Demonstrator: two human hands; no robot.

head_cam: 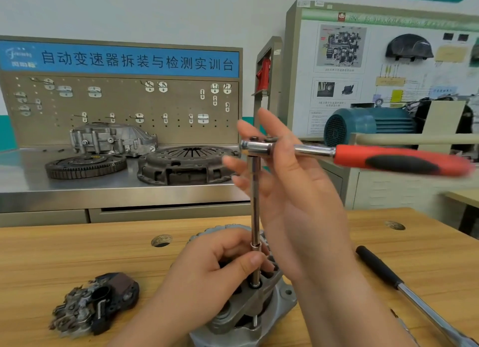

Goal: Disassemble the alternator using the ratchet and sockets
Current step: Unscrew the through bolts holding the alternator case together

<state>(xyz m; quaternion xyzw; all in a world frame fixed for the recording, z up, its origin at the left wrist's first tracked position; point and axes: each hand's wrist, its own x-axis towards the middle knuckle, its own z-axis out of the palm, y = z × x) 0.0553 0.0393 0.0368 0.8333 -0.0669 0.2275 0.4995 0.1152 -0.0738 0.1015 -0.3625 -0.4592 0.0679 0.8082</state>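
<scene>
The grey alternator point(269, 302) stands on the wooden bench at the bottom centre. A long extension bar with a socket point(255, 217) rises upright from a bolt on its housing. A ratchet with a red and black handle point(399, 160) sits on top of the bar, its handle pointing right and blurred. My left hand point(215, 271) grips the alternator, its thumb against the bar's lower end. My right hand point(293, 188) is raised beside the ratchet head point(255, 146), fingers straight and spread, touching the head lightly.
A removed black rectifier part point(96, 302) lies on the bench at the left. A second long-handled tool point(404, 292) lies at the right. Behind stands a steel bench with a flywheel point(85, 165), a clutch cover point(186, 165) and a housing, below a pegboard.
</scene>
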